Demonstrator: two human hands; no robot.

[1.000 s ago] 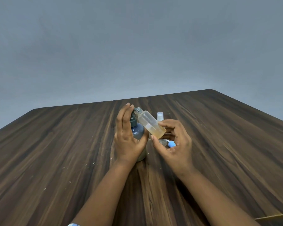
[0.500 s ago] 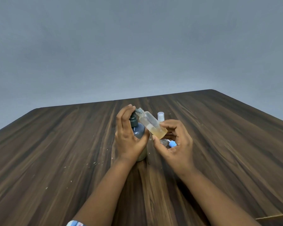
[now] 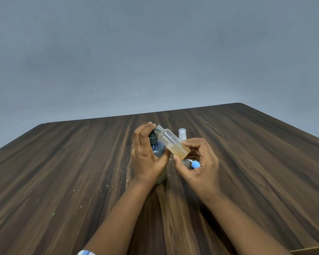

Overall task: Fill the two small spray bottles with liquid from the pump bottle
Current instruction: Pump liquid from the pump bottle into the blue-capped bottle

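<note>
Dark wood-grain table (image 3: 63, 162) carries bottles.
Pump bottle (image 3: 158, 150) and a white-capped spray bottle (image 3: 182, 133) stand mid-table; pale specks (image 3: 107, 185) nearby.

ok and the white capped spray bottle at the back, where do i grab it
Probably by the top, from above: the white-capped spray bottle stands upright, and only its cap and neck show. Its body is hidden behind the right hand and the tilted clear bottle, which block the near side.
</note>
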